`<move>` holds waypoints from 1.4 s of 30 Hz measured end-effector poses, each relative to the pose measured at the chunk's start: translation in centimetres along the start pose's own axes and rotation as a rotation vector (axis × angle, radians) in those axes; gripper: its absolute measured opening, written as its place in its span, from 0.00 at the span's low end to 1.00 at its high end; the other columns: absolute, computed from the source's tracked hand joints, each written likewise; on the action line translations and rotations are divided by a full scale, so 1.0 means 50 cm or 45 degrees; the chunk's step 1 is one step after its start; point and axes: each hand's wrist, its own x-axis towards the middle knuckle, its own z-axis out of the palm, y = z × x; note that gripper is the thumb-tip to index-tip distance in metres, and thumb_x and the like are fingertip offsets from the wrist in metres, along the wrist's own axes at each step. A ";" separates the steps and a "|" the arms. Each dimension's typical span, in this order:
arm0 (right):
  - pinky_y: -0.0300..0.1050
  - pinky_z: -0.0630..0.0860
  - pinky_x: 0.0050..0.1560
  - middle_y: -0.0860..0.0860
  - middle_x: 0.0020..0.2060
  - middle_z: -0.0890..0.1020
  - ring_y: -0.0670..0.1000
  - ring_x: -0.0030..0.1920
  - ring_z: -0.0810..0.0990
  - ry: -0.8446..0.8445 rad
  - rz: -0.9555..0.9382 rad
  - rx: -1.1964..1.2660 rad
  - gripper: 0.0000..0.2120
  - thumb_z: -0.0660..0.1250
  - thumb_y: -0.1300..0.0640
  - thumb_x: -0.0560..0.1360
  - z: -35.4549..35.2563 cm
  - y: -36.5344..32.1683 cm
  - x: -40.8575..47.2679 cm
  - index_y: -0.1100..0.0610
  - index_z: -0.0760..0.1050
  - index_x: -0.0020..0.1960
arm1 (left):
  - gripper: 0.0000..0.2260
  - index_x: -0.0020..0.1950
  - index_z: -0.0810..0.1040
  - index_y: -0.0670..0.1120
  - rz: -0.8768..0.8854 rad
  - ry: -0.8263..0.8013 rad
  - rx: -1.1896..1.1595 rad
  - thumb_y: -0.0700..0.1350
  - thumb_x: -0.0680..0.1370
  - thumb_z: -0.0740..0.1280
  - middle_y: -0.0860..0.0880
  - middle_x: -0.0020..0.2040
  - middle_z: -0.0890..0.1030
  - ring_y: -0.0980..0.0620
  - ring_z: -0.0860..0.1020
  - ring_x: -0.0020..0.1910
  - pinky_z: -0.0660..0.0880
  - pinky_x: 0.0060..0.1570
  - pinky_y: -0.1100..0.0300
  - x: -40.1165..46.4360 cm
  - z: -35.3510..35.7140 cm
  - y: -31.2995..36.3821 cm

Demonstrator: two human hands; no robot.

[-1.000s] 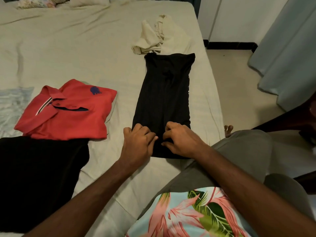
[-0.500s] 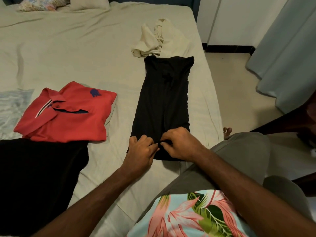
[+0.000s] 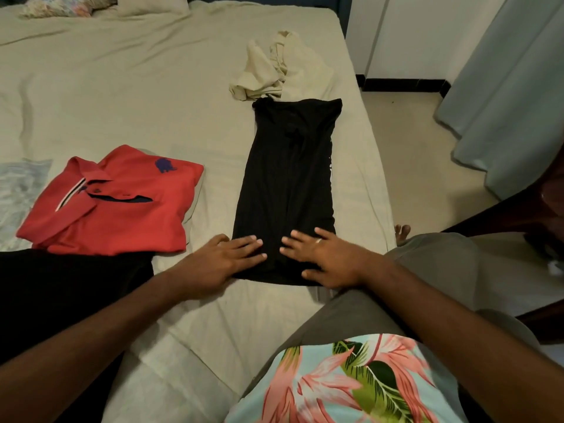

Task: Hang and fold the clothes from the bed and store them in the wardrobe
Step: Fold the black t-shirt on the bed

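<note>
A long, narrow black garment (image 3: 287, 190) of finely ribbed, matte knit lies flat on the bed (image 3: 122, 96), folded into a strip that runs away from the viewer, slightly wider at its near end. The person's left hand (image 3: 227, 257) and right hand (image 3: 325, 257) both press palm-down on that near end, fingers straight, spread and released, gripping nothing; the fingertips of the two hands point toward each other with a small gap of black cloth between them. A ring shows on one right finger. The bed is covered in a pale beige sheet, soft and lightly creased. Touching the far end of the black strip sits a crumpled cream garment (image 3: 274, 71), bunched in loose folds. To the left, well apart from the strip, a red polo shirt (image 3: 116, 203) is folded into a neat rectangle, collar up, with a dark blue embroidered emblem on the chest. Its near edge rests on a large, flat black cloth (image 3: 61, 300) that fills the lower left. A patch of pale blue patterned fabric (image 3: 18, 190) shows at the left edge. Bare sheet lies open between the shirt and the strip, and across the far half of the bed. The strip runs close to the bed's right edge; beyond it is beige floor (image 3: 406, 141) and a grey-blue curtain (image 3: 512, 87) hanging in heavy folds.
</note>
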 end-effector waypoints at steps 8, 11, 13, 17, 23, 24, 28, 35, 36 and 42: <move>0.48 0.67 0.76 0.47 0.72 0.75 0.43 0.74 0.70 0.544 -0.004 0.692 0.27 0.63 0.75 0.76 -0.013 0.046 -0.051 0.55 0.78 0.69 | 0.20 0.67 0.79 0.45 0.055 0.309 -0.382 0.36 0.76 0.63 0.53 0.67 0.78 0.54 0.80 0.63 0.80 0.57 0.54 -0.037 -0.045 -0.062; 0.51 0.52 0.82 0.42 0.79 0.60 0.40 0.80 0.51 0.224 0.097 0.188 0.37 0.65 0.71 0.73 -0.013 0.117 -0.076 0.47 0.66 0.78 | 0.34 0.75 0.72 0.50 0.082 0.204 0.063 0.30 0.70 0.67 0.52 0.76 0.67 0.52 0.74 0.71 0.77 0.52 0.53 -0.032 -0.043 -0.111; 0.50 0.45 0.82 0.41 0.80 0.55 0.40 0.81 0.44 0.137 0.061 0.046 0.37 0.66 0.65 0.76 -0.009 0.138 -0.077 0.44 0.60 0.80 | 0.32 0.80 0.62 0.54 0.162 0.099 0.216 0.36 0.76 0.59 0.51 0.81 0.60 0.54 0.62 0.78 0.69 0.57 0.56 -0.023 -0.032 -0.122; 0.48 0.40 0.80 0.41 0.80 0.55 0.41 0.80 0.42 0.088 -0.087 -0.126 0.27 0.62 0.53 0.84 0.002 0.138 -0.057 0.41 0.59 0.79 | 0.23 0.80 0.60 0.58 0.302 0.030 0.263 0.49 0.84 0.52 0.53 0.80 0.64 0.52 0.62 0.79 0.69 0.61 0.54 0.008 -0.017 -0.125; 0.46 0.48 0.79 0.44 0.78 0.65 0.44 0.80 0.53 0.111 -0.082 0.086 0.22 0.59 0.53 0.82 0.006 0.131 -0.044 0.43 0.71 0.75 | 0.20 0.77 0.64 0.61 0.385 0.022 0.098 0.57 0.86 0.45 0.57 0.77 0.69 0.57 0.63 0.78 0.71 0.56 0.60 0.025 -0.002 -0.138; 0.43 0.54 0.78 0.44 0.75 0.71 0.42 0.78 0.60 0.161 -0.024 0.285 0.20 0.60 0.54 0.81 0.006 0.128 -0.044 0.45 0.75 0.72 | 0.20 0.76 0.68 0.60 0.319 0.015 -0.079 0.58 0.86 0.49 0.58 0.75 0.71 0.59 0.65 0.77 0.70 0.56 0.61 0.027 -0.005 -0.139; 0.46 0.76 0.47 0.48 0.39 0.84 0.47 0.42 0.82 0.470 0.434 1.034 0.09 0.66 0.56 0.82 -0.021 0.129 -0.009 0.55 0.83 0.45 | 0.14 0.53 0.83 0.43 -0.270 -0.066 -1.223 0.53 0.83 0.64 0.52 0.46 0.83 0.56 0.80 0.45 0.75 0.46 0.60 0.076 -0.047 -0.149; 0.46 0.76 0.31 0.55 0.34 0.77 0.54 0.27 0.76 0.620 1.100 1.527 0.17 0.71 0.50 0.79 -0.053 0.137 0.045 0.59 0.73 0.38 | 0.22 0.32 0.69 0.43 -1.281 0.420 -1.405 0.54 0.79 0.71 0.45 0.31 0.65 0.51 0.64 0.31 0.59 0.33 0.57 0.184 -0.031 -0.129; 0.46 0.76 0.30 0.56 0.35 0.78 0.55 0.27 0.77 0.644 1.107 1.569 0.18 0.72 0.48 0.78 -0.051 0.135 0.046 0.59 0.73 0.39 | 0.23 0.30 0.67 0.45 -1.351 0.483 -1.456 0.55 0.78 0.73 0.46 0.31 0.65 0.51 0.64 0.31 0.60 0.33 0.57 0.190 -0.031 -0.115; 0.50 0.81 0.34 0.52 0.36 0.81 0.54 0.35 0.82 1.012 1.219 1.043 0.19 0.65 0.43 0.81 -0.027 0.121 0.084 0.57 0.76 0.41 | 0.25 0.30 0.67 0.46 -1.667 0.708 -1.199 0.60 0.74 0.74 0.49 0.28 0.70 0.50 0.70 0.29 0.63 0.32 0.59 0.240 -0.030 -0.069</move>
